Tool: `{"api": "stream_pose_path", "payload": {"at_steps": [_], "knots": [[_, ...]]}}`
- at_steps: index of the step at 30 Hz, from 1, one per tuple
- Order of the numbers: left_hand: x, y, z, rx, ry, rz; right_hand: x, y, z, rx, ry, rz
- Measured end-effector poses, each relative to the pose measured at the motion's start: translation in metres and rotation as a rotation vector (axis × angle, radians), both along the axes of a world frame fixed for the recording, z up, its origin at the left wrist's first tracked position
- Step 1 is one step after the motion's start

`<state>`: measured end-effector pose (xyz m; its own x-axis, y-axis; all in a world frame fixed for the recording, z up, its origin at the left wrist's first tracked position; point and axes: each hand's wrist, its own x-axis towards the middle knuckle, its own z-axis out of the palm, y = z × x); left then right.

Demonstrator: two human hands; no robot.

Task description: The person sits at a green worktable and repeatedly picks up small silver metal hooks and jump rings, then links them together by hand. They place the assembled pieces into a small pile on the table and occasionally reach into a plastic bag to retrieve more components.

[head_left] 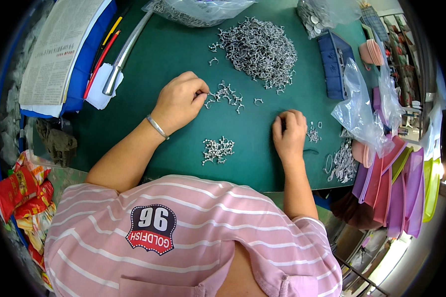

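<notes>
- On the flat green tabletop (pixel 173 49), small curved silvery metal pieces (pixel 226 94): I judge them light, stiff; pinch mid-curve.
- Left hand (pixel 182 99), right hand (pixel 290 134) apart; I cannot tell either's grip.

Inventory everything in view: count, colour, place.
Flat tabletop: one, green, centre
Heap of small curved metal pieces: one, silver, upper centre
Smaller metal piles: four, silver, centre and right
Clear plastic bags: several, transparent, top and right
Plastic containers: at least two, blue, upper left and right
Newspaper and loose paper: several, whitish, upper left
Pencil-like sticks: two, red, yellow, upper left
Tapered metal rod: one, silver, upper left
Plastic bins: several, pink, purple and green, right
Glossy packets: several, red and yellow, lower left
Striped shirt: one, pink-white, bottom
Metal bracelet: one, silver, left wrist
Left hand: one, bare, upper centre
Right hand: one, bare, right
</notes>
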<state>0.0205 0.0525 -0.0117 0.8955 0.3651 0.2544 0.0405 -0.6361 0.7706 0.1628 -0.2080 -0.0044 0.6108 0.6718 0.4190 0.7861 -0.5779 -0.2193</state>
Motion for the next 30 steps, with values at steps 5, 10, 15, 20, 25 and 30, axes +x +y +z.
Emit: {"api": "stream_pose_path", "payload": {"at_steps": [5,10,15,20,25,30], "knots": [[0.000,-0.001,-0.001,0.015,0.022,0.014,-0.001,0.004,0.008,-0.030,0.021,-0.061],[0.002,-0.001,0.000,-0.060,-0.003,0.001,-0.014,0.049,0.005,0.047,0.085,0.031],[0.002,-0.010,0.020,-0.135,-0.194,-0.055,-0.020,0.056,0.004,0.245,0.310,0.107],[-0.003,-0.030,0.027,-0.331,-0.026,-0.281,-0.061,0.059,0.023,0.447,0.575,0.281],[-0.009,-0.028,0.022,-0.663,0.069,-0.137,-0.048,0.059,0.021,0.325,0.401,0.206],[-0.011,-0.031,0.030,-0.766,0.045,-0.126,-0.035,0.063,0.007,0.141,0.322,0.145]]}}
